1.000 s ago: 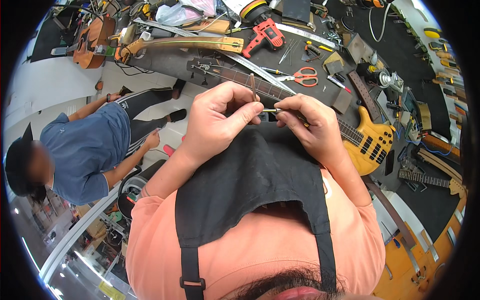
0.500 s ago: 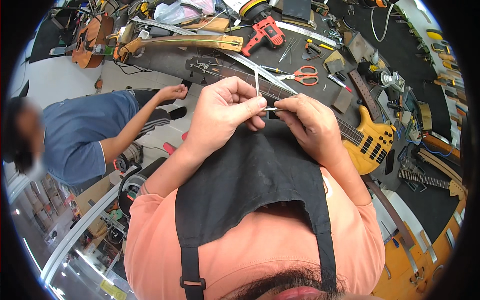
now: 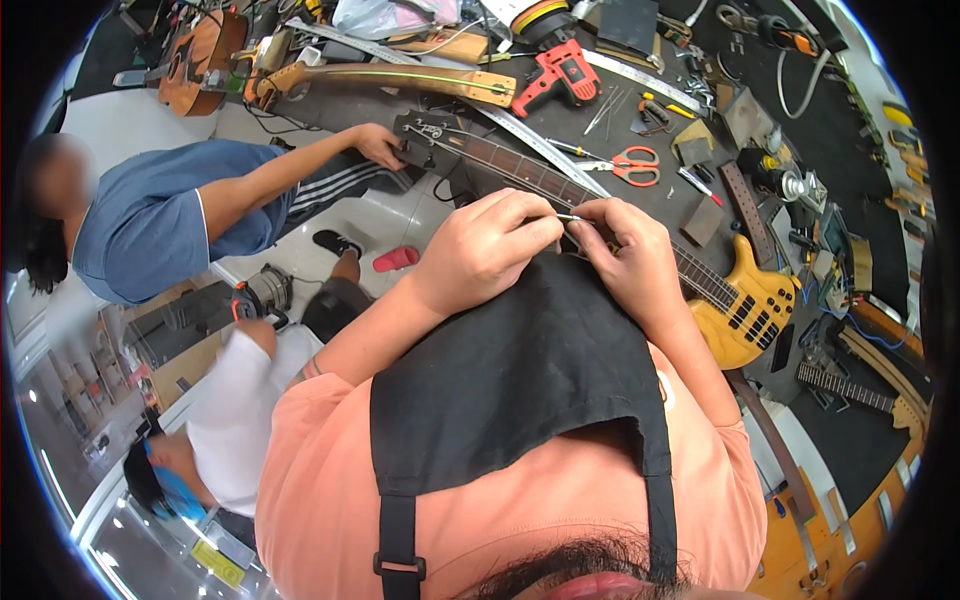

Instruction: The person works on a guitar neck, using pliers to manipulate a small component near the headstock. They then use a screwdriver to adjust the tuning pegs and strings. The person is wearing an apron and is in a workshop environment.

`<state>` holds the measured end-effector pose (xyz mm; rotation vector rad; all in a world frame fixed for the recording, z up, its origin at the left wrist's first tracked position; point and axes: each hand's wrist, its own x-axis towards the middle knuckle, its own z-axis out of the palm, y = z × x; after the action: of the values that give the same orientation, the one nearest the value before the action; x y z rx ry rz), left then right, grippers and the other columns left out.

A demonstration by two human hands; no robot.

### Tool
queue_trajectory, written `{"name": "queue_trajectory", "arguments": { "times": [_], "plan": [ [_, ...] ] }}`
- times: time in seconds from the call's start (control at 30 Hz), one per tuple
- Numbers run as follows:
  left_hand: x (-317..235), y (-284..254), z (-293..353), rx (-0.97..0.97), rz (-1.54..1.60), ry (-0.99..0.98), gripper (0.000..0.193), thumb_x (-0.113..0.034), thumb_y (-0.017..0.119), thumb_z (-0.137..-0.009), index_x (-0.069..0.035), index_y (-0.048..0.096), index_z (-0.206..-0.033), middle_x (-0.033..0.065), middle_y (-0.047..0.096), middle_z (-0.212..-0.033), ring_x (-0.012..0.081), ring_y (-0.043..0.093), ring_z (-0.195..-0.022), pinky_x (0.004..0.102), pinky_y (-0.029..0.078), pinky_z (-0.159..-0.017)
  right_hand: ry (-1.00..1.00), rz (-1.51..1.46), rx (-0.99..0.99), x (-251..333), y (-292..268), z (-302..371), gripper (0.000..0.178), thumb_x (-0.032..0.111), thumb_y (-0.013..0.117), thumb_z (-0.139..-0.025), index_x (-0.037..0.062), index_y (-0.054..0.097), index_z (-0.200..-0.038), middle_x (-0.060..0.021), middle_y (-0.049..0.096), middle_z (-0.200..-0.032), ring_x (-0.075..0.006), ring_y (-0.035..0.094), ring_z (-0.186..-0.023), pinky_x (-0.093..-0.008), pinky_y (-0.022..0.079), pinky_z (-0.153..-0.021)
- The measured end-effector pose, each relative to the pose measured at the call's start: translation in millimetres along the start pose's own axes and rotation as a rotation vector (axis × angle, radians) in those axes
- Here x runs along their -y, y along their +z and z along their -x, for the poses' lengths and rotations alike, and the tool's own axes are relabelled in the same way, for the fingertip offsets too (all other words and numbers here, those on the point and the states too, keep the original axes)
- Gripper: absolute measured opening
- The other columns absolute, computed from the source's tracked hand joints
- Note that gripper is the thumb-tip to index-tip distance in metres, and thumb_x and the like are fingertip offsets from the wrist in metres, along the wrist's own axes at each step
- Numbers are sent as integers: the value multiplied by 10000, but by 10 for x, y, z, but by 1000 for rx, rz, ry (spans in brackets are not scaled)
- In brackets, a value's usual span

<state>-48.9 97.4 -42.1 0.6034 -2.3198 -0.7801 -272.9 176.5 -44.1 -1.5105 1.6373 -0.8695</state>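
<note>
A short stretch of a thin metal rod (image 3: 567, 217) shows between my hands, above the top of my black apron (image 3: 500, 380). My left hand (image 3: 485, 240) pinches one end, its fingers curled over and hiding most of it. From the other side my right hand (image 3: 630, 250) grips it between thumb and fingers. Just beyond them an electric bass lies across the bench edge. Its yellow body (image 3: 735, 325) is on the right, and its dark fretted neck (image 3: 520, 172) runs up left to the black headstock (image 3: 425, 135).
A co-worker's hand (image 3: 380, 148) is beside the headstock; another person in white (image 3: 240, 420) is at lower left. On the bench lie a steel ruler (image 3: 530, 140), orange-handled scissors (image 3: 635, 166), a red power polisher (image 3: 560, 78) and a loose guitar neck (image 3: 410, 82).
My left hand has turned over the rod, covering the long part that stood upright. The co-worker's hand has reached to the headstock. A person in white has come into view at lower left.
</note>
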Motion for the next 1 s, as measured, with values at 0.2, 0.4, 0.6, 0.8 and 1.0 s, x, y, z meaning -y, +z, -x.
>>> {"name": "queue_trajectory", "arguments": {
  "times": [0.2, 0.4, 0.6, 0.8, 1.0],
  "plan": [
    [493, 144, 243, -192, 49, -364, 172, 7, 798, -957, 8, 734, -1116, 132, 774, -998, 301, 758, -867, 389, 603, -799, -164, 83, 78, -307, 561, -413, 162, 112, 722, -1038, 25, 754, -1170, -179, 788, -1012, -422, 756, -982, -470, 600, -859],
    [1415, -1, 490, -234, 0, -564, 133, -34, 764, -1002, -4, 748, -1131, 118, 800, -1009, 216, 772, -884, 339, 593, -809, -181, 127, 258, -588, 1249, -1072, 376, 160, 713, -1053, 64, 566, -1386, -235, 792, -1070, -460, 772, -967, -557, 613, -789],
    [2093, -102, 697, -212, -109, -536, 132, -58, 751, -1001, -20, 747, -1127, 124, 791, -993, 273, 777, -878, 367, 594, -793, -162, 256, 188, -689, 1527, -1333, 457, 124, 781, -983, 56, 601, -1397, -147, 795, -994, -402, 766, -936, -523, 599, -812],
    [2343, -56, 709, -162, -211, -368, 158, -90, 765, -988, -39, 752, -1137, 125, 801, -1063, 353, 768, -1012, 442, 610, -881, -74, 321, 132, -935, 1463, -1113, 398, 71, 771, -961, 34, 661, -1342, -149, 676, -1007, -372, 692, -981, -491, 548, -879],
    [2429, -27, 710, -131, -243, -329, 157, -90, 766, -978, -53, 746, -1129, 112, 799, -1050, 344, 763, -1005, 438, 609, -858, -72, 377, 115, -982, 1512, -1005, 429, 52, 793, -934, 43, 662, -1343, -135, 630, -1036, -352, 658, -1010, -479, 539, -910]
  ]
}}
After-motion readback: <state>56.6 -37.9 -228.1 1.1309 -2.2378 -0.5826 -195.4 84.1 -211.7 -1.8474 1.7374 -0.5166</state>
